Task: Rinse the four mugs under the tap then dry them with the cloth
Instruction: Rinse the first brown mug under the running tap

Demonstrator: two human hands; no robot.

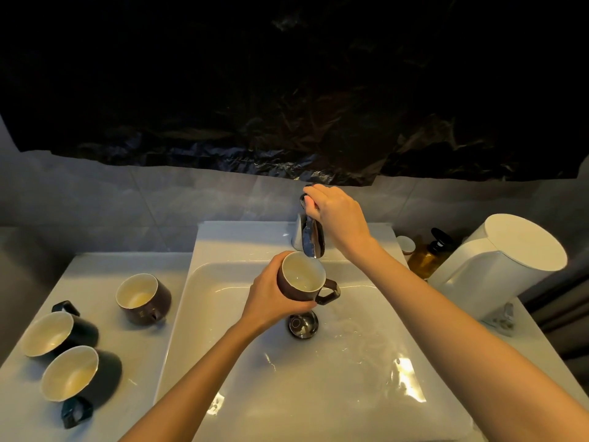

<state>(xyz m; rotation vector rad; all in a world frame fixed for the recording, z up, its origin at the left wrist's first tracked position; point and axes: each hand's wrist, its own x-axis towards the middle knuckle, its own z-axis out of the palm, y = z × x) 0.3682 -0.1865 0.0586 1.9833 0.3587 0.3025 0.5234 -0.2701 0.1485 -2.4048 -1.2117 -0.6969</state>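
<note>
Gripping with left hand [271, 298] the brown mug [302, 279], upright just under the tap spout [314, 240] over the sink [350, 362]. Curling right hand [338, 215] round the tap lever [302, 199]. Probably first rinse only; three mugs [57, 333] waiting left on the counter [153, 346], all drying undone, no cloth visible.

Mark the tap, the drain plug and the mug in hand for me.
tap [314, 239]: head view, on its chrome spout.
drain plug [302, 324]: head view, on its metal cap.
held mug [302, 273]: head view, on its pale inner wall.
</note>
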